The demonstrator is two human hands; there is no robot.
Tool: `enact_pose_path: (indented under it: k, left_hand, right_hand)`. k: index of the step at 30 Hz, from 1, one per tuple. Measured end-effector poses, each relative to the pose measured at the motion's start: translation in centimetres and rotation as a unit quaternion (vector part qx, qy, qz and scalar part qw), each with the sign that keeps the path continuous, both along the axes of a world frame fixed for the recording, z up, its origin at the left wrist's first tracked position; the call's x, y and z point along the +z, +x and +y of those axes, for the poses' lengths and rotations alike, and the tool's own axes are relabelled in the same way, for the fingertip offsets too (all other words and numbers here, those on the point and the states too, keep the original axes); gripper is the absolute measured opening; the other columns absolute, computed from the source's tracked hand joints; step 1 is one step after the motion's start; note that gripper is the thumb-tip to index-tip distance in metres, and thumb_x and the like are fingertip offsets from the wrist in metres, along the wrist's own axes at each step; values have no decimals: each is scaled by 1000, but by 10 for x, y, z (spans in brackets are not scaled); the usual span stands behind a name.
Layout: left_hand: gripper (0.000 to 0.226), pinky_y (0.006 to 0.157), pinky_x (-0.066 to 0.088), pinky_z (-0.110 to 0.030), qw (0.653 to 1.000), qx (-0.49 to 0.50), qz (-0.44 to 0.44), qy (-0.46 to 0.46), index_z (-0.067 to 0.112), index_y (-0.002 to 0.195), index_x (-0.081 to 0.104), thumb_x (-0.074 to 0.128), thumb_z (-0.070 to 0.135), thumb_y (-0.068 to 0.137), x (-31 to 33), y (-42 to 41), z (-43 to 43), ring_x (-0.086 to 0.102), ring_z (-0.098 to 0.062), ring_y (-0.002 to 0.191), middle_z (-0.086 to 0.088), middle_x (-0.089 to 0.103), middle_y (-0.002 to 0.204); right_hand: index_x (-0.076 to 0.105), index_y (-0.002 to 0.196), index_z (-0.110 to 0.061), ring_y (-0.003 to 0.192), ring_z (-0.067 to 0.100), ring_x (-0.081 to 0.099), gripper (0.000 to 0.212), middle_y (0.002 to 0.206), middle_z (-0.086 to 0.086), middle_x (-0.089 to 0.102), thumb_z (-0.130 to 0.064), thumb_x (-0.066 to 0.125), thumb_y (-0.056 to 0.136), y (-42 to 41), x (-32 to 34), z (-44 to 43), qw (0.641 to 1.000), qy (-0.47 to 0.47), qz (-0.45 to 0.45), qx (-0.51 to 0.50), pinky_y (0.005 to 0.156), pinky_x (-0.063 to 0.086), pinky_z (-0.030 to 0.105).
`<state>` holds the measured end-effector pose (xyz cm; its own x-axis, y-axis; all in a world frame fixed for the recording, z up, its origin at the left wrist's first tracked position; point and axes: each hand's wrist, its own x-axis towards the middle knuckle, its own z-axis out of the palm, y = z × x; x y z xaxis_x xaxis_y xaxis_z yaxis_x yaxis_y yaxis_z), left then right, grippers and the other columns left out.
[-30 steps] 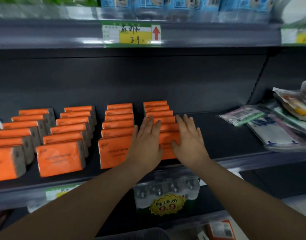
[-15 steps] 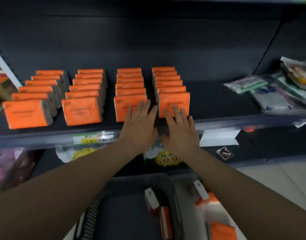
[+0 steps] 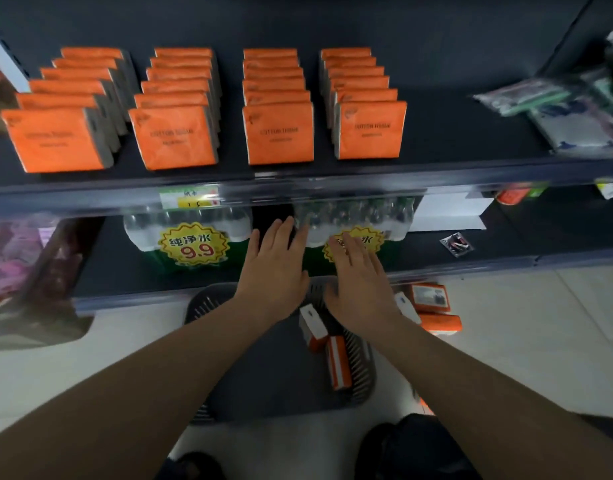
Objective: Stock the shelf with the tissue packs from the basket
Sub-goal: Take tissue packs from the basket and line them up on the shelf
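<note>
Several rows of orange tissue packs (image 3: 279, 131) stand upright on the dark shelf (image 3: 454, 140). Below, on the floor, sits a dark plastic basket (image 3: 280, 375) holding two orange tissue packs (image 3: 338, 362) near its right wall. More orange packs (image 3: 431, 299) lie on the floor right of the basket. My left hand (image 3: 273, 268) and my right hand (image 3: 362, 282) hover side by side over the basket's far end, fingers straight and spread, holding nothing.
Shrink-wrapped water bottle packs (image 3: 187, 233) with yellow 9.9 price stickers fill the lower shelf behind my hands. Clear-wrapped goods (image 3: 568, 112) lie at the right end of the upper shelf. A plastic bag (image 3: 28, 282) sits at the left. My dark shoes (image 3: 412, 448) show at the bottom.
Both hands have left the front tissue packs on the shelf and dropped down to above the basket. The view has tilted downward, bringing the basket and floor into sight.
</note>
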<state>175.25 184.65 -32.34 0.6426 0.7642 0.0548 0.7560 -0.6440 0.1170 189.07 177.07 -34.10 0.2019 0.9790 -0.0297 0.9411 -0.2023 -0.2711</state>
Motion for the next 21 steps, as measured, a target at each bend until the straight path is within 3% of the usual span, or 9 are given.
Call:
enact_pose_path:
  k: [13, 21]
  left_hand:
    - [75, 120, 6, -38, 992, 12, 28, -122, 13, 153, 10, 52, 19, 92, -105, -32, -26, 6, -26, 148, -9, 10, 160]
    - [85, 121, 8, -38, 982, -18, 90, -167, 14, 153, 5, 59, 21, 87, -165, -33, -26, 5, -25, 148, -8, 6, 160]
  right_hand:
    - [10, 152, -13, 147, 25, 8, 74, 159, 8, 12, -29, 49, 91, -28, -97, -38, 991, -113, 67, -37, 120, 12, 40]
    - [10, 150, -18, 138, 27, 31, 83, 154, 8, 23, -35, 59, 85, -25, -148, -42, 971, -188, 110, -102, 113, 32, 42]
